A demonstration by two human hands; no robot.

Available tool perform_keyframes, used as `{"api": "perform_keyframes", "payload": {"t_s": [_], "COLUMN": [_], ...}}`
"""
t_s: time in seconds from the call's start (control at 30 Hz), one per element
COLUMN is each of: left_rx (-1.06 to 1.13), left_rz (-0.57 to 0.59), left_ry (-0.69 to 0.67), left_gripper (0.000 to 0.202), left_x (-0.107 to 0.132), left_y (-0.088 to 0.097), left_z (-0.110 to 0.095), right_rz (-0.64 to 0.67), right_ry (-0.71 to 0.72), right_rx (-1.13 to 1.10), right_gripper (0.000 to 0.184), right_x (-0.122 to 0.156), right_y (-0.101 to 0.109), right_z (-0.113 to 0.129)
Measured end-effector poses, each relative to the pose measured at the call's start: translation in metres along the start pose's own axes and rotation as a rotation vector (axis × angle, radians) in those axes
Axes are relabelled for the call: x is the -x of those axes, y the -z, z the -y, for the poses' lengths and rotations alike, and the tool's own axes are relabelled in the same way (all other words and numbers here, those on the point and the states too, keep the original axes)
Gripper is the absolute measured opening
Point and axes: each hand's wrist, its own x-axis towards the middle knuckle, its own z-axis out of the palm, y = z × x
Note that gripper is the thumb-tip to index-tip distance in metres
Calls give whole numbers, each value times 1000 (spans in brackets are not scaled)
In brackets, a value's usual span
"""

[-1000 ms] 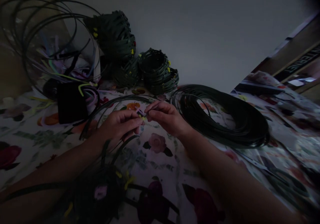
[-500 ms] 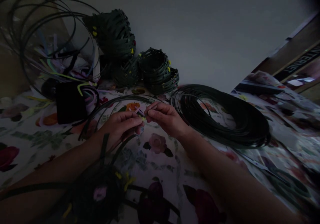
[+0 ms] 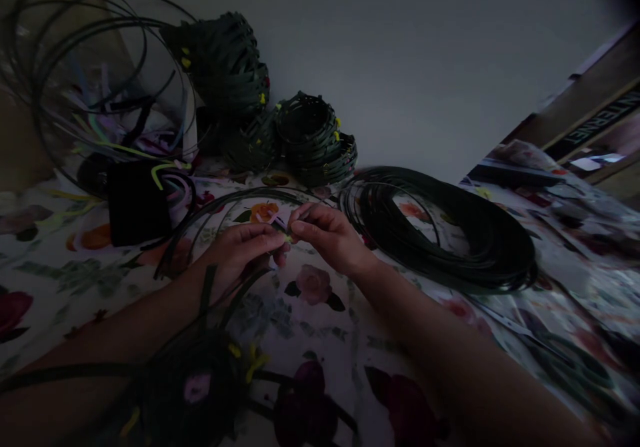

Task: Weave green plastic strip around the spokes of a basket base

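My left hand point(image 3: 239, 252) and my right hand point(image 3: 327, 235) meet fingertip to fingertip above a flowered cloth point(image 3: 310, 314). Both are pinched shut on a small piece with a yellow tip point(image 3: 287, 236) and a pale strip end; what it is I cannot make out in the dim light. Dark green strips point(image 3: 225, 287) run from under my left hand down to a dark woven piece point(image 3: 195, 387) with yellow clips near my left forearm.
A big coil of dark strip point(image 3: 450, 227) lies to the right. Several dark woven baskets point(image 3: 280, 134) stand against the grey wall. Loose hoops of strip and coloured strips point(image 3: 100, 100) and a black box point(image 3: 137, 200) sit at the left.
The view has drifted slightly; both hands stay pinched together on the small piece, shifted a little toward the upper left.
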Motion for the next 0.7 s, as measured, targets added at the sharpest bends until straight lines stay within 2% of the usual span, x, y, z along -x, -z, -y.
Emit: {"api": "perform_keyframes", "payload": {"t_s": [0.23,0.4,0.53,0.7], "left_rx": [28,63,105,99], "left_rz": [4,-14,-27,12], "left_ry": [9,21,43,35], "left_gripper": [29,25,17,21], "left_x": [-1,2,6,4], "left_y": [3,-2,-4,-1], "left_z": [5,0,-5,-2], "right_rz": [20,24,11,25], "right_ry": [11,-16,23,-4], "right_rx": [26,55,93,99], "right_gripper": [21,22,26,27], "right_x": [1,2,2,2], "right_y": [-1,-2,-3,-4], "right_z": [3,4,6,8]}}
